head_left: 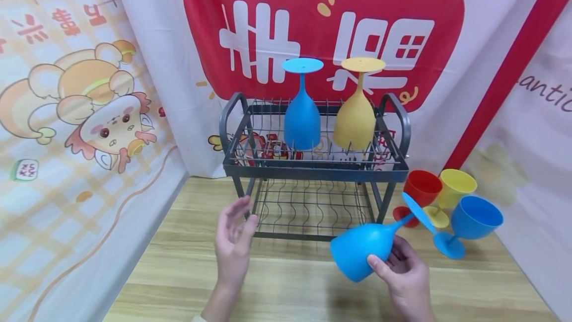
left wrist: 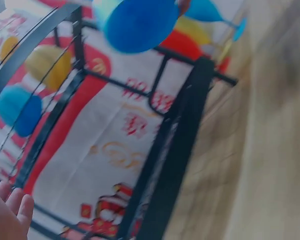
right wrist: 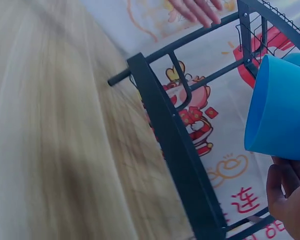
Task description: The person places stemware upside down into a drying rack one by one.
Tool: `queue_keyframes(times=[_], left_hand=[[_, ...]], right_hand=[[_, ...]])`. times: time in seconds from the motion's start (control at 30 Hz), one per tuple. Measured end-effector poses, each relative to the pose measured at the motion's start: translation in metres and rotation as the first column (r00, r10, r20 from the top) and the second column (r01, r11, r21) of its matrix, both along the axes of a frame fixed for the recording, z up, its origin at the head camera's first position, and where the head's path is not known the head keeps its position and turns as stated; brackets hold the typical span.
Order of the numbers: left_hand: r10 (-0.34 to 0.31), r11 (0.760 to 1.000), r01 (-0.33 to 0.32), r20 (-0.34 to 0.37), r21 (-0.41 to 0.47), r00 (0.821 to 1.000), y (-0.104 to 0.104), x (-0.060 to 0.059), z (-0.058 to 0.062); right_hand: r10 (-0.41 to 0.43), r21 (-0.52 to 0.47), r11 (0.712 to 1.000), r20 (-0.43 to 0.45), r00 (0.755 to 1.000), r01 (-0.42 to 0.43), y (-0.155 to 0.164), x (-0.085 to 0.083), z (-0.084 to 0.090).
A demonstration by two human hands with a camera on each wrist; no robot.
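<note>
My right hand [head_left: 408, 275] grips a blue goblet [head_left: 364, 250] by its bowl, thumb on the near side. The goblet is tilted, its mouth facing down to the left and its round foot up to the right. In the right wrist view the bowl [right wrist: 282, 107] shows its open rim turned left. My left hand [head_left: 234, 242] is raised at the rack's lower left corner, fingers loosely bent, holding nothing. Upside down on the top tier of the dark two-tier dish rack [head_left: 313, 173] stand another blue goblet [head_left: 302, 120] and a yellow goblet [head_left: 355, 120].
Right of the rack, a red goblet [head_left: 422, 188], a second yellow goblet [head_left: 456, 188] and a third blue goblet [head_left: 475, 217] stand upright on the wooden table [head_left: 178, 262]. A printed cloth [head_left: 152, 63] hangs behind the rack and along both sides.
</note>
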State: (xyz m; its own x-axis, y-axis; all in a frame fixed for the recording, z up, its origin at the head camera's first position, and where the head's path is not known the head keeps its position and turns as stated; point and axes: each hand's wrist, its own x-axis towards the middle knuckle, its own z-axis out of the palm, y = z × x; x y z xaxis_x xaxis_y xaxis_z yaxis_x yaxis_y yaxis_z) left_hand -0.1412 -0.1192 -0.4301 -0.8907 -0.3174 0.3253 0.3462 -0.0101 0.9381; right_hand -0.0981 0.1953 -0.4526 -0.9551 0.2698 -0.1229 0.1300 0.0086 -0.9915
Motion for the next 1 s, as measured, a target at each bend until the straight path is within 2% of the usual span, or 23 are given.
queue_keyframes(times=[0.1, 0.2, 0.3, 0.47, 0.57, 0.73, 0.87, 1.0], left_hand=[[0.071, 0.997, -0.07, -0.037, 0.022, 0.997, -0.013, -0.006, 0.012], [0.112, 0.993, -0.109, -0.095, 0.041, 0.989, -0.024, -0.01, 0.023], [0.12, 0.992, -0.115, -0.133, 0.047, 0.984, -0.032, -0.015, 0.035], [0.1, 0.995, -0.102, -0.158, -0.006, 0.982, -0.042, -0.025, 0.058], [0.081, 0.995, -0.087, -0.146, -0.038, 0.986, -0.047, -0.033, 0.072], [0.02, 0.995, -0.028, -0.086, -0.097, 0.996, -0.048, -0.049, 0.089], [-0.013, 0.99, 0.007, -0.042, -0.14, 0.999, -0.044, -0.06, 0.096], [-0.015, 0.991, 0.009, -0.047, -0.137, 0.999, -0.039, -0.067, 0.099]], right_hand=[[0.029, 0.15, 0.988, 0.019, 0.999, -0.032, 0.005, 0.0, 0.007], [0.045, 0.27, 0.962, -0.014, 0.999, -0.04, 0.008, 0.0, 0.013], [0.06, 0.338, 0.941, -0.069, 0.996, -0.033, 0.011, -0.001, 0.018], [0.077, 0.418, 0.908, -0.158, 0.984, -0.004, 0.014, -0.004, 0.026], [0.088, 0.458, 0.889, -0.199, 0.976, 0.014, 0.016, -0.003, 0.033], [0.087, 0.529, 0.847, -0.232, 0.969, 0.05, 0.017, -0.002, 0.047], [0.104, 0.573, 0.815, -0.292, 0.951, 0.087, 0.014, -0.002, 0.061], [0.155, 0.613, 0.784, -0.343, 0.926, 0.096, 0.01, -0.004, 0.075]])
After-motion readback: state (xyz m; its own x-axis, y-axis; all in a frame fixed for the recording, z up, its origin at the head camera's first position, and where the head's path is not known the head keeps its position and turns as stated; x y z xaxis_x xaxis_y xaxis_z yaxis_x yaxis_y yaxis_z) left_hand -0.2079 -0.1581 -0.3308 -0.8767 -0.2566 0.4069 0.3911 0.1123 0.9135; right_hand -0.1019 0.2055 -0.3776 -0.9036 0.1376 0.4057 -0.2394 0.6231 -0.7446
